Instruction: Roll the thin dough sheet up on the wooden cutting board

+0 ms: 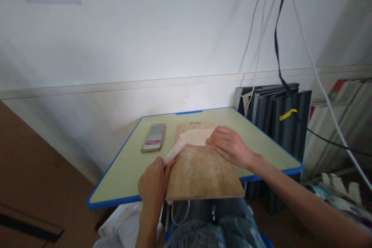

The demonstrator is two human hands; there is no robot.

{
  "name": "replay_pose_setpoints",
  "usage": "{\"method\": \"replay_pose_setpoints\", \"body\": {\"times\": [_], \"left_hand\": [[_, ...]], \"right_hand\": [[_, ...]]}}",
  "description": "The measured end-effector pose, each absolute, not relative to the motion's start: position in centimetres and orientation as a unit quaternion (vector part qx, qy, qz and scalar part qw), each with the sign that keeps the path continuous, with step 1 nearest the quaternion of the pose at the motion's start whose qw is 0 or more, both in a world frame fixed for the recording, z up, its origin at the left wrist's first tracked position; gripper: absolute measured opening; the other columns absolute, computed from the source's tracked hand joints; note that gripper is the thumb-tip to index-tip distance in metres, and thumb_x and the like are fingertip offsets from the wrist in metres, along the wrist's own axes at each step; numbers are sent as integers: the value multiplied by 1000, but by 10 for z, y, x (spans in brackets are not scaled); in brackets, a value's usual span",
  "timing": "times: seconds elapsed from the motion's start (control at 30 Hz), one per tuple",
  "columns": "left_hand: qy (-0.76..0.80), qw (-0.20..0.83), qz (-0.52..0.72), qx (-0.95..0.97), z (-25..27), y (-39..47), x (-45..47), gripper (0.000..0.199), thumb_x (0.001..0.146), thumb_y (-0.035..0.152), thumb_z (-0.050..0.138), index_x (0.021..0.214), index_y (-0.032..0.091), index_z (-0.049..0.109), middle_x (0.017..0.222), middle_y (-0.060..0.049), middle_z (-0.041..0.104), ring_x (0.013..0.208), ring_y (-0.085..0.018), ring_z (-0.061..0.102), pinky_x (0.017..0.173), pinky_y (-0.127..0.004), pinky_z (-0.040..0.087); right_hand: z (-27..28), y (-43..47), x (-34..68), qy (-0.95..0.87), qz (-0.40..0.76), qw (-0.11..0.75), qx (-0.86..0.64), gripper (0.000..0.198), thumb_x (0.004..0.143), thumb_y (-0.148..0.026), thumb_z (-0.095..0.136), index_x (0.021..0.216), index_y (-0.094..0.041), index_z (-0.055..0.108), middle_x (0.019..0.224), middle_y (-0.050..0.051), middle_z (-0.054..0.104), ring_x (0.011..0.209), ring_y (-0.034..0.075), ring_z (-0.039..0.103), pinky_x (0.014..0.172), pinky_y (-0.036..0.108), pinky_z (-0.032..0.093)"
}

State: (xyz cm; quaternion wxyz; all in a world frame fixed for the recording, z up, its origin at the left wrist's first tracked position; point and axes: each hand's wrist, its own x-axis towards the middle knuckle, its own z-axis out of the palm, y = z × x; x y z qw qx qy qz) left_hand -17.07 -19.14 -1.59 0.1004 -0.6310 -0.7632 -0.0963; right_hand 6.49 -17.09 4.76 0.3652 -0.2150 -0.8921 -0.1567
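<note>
A flat oval sheet of dough (194,137) lies at the far part of a wooden board (205,174). My right hand (228,144) pinches the dough's right edge between thumb and fingers. In my left hand (154,180) is a floured rolling pin (174,152), gripped at its near end. The pin slants away to the right, its far end at the left edge of the dough. White flour is smeared over the board's middle.
The pale green table (122,176) has a blue rim. A phone (154,138) lies left of the board. Dark folded panels (279,112) lean against the wall at the right. Cables (277,46) hang down there. White bags (128,224) sit below the table's front left.
</note>
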Motion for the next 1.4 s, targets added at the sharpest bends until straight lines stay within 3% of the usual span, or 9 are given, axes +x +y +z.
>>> {"method": "replay_pose_setpoints", "body": {"times": [0.13,0.3,0.5,0.63,0.8,0.87,1.07,1.2,1.4], "left_hand": [[-763,97,-98,-632,-17,-191,-171,37,88,50,31,81,20,51,75,-7,64,71,-25,63,49,-28,31],[-756,83,-105,-641,-14,-191,-173,36,88,50,32,83,20,51,78,-7,65,74,-25,63,50,-28,30],[-730,42,-128,-670,3,-198,-169,28,88,46,37,85,23,52,76,-2,66,75,-20,63,53,-26,32],[-693,46,-154,-703,6,-201,-149,27,89,44,35,86,22,51,82,-2,64,80,-18,60,60,-25,36],[-626,59,-148,-763,-1,-198,-127,23,86,40,44,88,19,54,93,-5,60,92,-21,54,70,-29,40],[-604,68,-144,-781,-3,-197,-125,23,85,39,47,89,18,56,97,-6,59,97,-24,51,77,-32,40],[-586,74,-137,-795,0,-193,-127,29,87,39,43,102,17,53,107,-8,58,104,-24,49,83,-35,39],[-586,67,-129,-797,4,-193,-124,32,90,41,34,98,19,55,104,-7,61,102,-22,53,81,-33,40],[-613,63,-120,-778,8,-202,-114,35,89,42,35,97,16,57,95,-9,66,90,-23,59,80,-35,39]], "right_hand": [[13,-182,80,-947,-170,216,-169,33,94,-21,33,80,-15,62,72,5,65,68,17,52,60,30,39],[-13,-188,110,-939,-122,229,-227,37,95,-23,28,97,-11,62,92,8,69,83,19,58,70,33,46],[1,-193,116,-914,-68,239,-320,34,93,-31,33,106,-18,62,105,8,67,96,20,60,83,37,46],[12,-187,100,-888,-65,311,-333,34,91,-29,36,118,-20,56,119,8,60,110,20,53,92,41,42],[14,-157,81,-870,-76,314,-373,37,92,-29,35,124,-19,51,133,9,48,123,19,40,104,45,27],[11,-140,76,-854,-56,300,-421,39,93,-31,32,123,-17,51,133,9,48,123,19,40,105,43,26],[3,-106,71,-806,10,207,-555,47,93,-42,24,118,-20,57,121,7,59,108,25,55,90,41,43],[-3,-122,74,-804,12,174,-568,43,93,-37,25,118,-22,57,122,6,58,112,25,52,96,46,36],[-20,-186,84,-791,-61,203,-574,46,92,-25,23,124,-8,51,128,15,51,122,24,42,101,43,32]]}}
